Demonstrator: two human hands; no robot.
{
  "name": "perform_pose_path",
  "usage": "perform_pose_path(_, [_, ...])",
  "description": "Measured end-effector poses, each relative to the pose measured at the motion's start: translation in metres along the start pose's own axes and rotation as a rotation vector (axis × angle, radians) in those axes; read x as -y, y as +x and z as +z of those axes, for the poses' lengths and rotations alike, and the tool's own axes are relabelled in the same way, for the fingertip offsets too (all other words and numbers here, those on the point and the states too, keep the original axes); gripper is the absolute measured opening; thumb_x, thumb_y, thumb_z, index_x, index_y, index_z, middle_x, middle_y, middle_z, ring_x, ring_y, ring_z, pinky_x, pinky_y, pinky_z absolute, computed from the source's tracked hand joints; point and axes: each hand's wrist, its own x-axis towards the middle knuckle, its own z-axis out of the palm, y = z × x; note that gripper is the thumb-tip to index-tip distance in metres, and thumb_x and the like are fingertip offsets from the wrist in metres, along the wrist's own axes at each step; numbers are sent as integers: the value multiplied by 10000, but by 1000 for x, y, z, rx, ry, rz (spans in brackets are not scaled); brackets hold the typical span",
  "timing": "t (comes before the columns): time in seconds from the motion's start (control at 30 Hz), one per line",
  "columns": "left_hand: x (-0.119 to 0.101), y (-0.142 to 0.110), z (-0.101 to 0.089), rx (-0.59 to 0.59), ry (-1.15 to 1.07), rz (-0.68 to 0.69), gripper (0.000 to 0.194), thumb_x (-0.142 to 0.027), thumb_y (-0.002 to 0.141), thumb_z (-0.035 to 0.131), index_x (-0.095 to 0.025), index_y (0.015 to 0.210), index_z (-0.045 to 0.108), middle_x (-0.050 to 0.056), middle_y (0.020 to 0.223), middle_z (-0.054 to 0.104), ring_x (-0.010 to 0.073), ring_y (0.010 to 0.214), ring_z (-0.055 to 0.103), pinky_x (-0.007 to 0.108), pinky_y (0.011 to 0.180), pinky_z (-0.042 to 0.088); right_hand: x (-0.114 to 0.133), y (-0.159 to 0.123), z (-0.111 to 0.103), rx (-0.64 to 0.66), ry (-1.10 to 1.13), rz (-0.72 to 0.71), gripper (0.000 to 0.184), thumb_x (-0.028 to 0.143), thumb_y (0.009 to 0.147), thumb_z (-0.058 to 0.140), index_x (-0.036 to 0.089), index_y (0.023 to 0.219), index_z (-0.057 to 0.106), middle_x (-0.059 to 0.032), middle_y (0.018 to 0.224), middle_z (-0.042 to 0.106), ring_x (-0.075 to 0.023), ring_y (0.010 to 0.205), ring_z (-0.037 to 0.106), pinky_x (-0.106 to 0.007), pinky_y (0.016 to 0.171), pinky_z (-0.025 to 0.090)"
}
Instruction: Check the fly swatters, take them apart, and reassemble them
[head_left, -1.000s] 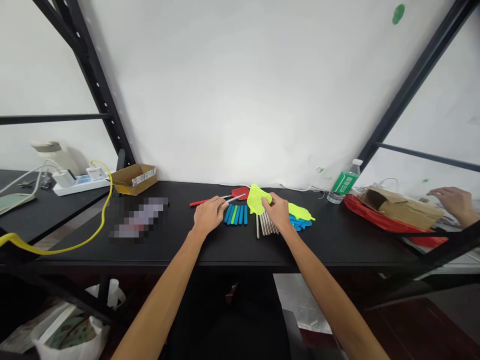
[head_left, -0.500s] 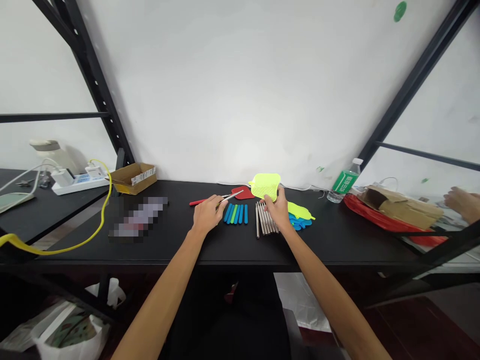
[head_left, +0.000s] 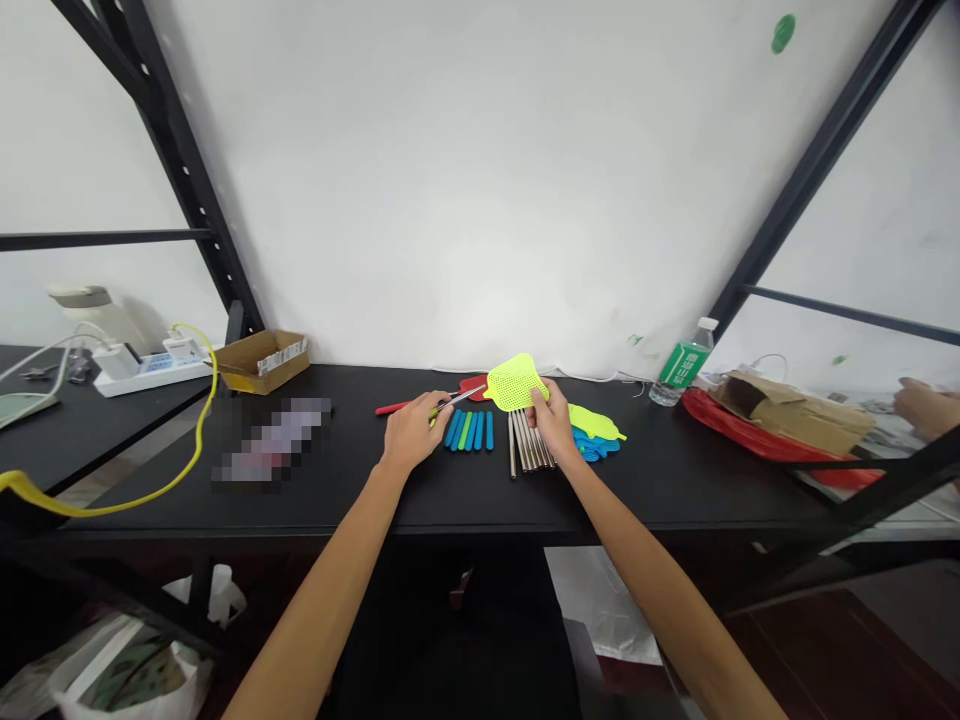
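Observation:
My right hand [head_left: 553, 420] grips a yellow-green perforated fly swatter head [head_left: 517, 382] by its edge, its narrow neck turned left. In my left hand [head_left: 411, 428] is a thin metal rod [head_left: 459, 396], its tip near that neck; a bit of yellow-green shows at the fingers. Whether tip and neck touch, I cannot tell. Behind lies a red swatter head [head_left: 472, 386], with a red handle [head_left: 391, 408] left of my left hand. Between my hands lies a row of blue and green handles [head_left: 469, 431]. Several metal rods [head_left: 527, 442] lie below my right hand.
More swatter heads, yellow-green [head_left: 596, 422] over blue [head_left: 598, 446], are piled right of my right hand. A water bottle [head_left: 683, 362] and a red bag [head_left: 720, 425] stand further right. At left are an open cardboard box [head_left: 262, 362], a power strip [head_left: 154, 372] and a yellow cable [head_left: 199, 440].
The yellow-green swatter head has tilted and moved slightly left, so its neck now sits by the rod tip. My left hand has hardly moved.

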Motion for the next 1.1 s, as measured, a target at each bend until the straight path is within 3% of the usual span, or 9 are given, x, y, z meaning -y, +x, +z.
perform_pose_path(0.2, [0, 0, 1, 3, 3, 2, 288, -405, 977, 446, -272, 1110, 663, 16, 1042, 731, 179, 864, 682, 261, 653, 432, -1, 2, -1, -32, 114, 26, 466, 481, 904, 543, 189, 1268, 552, 53, 573, 507, -111, 454, 454, -219, 418, 393])
perform_pose_path(0.7, [0, 0, 0, 14, -36, 49, 285, -402, 980, 446, -267, 1097, 668, 19, 1018, 732, 179, 844, 678, 260, 664, 443, -2, 4, -1, -48, 140, 21, 496, 487, 892, 540, 180, 1282, 546, 64, 566, 496, -98, 441, 433, -211, 412, 375])
perform_pose_path(1.1, [2, 1, 1, 46, -56, 84, 285, -404, 966, 469, -270, 1103, 680, 10, 1083, 739, 196, 946, 691, 278, 798, 485, 3, 1, -2, -96, 83, 30, 494, 466, 900, 527, 176, 1300, 542, 53, 575, 496, -110, 460, 448, -219, 419, 382])
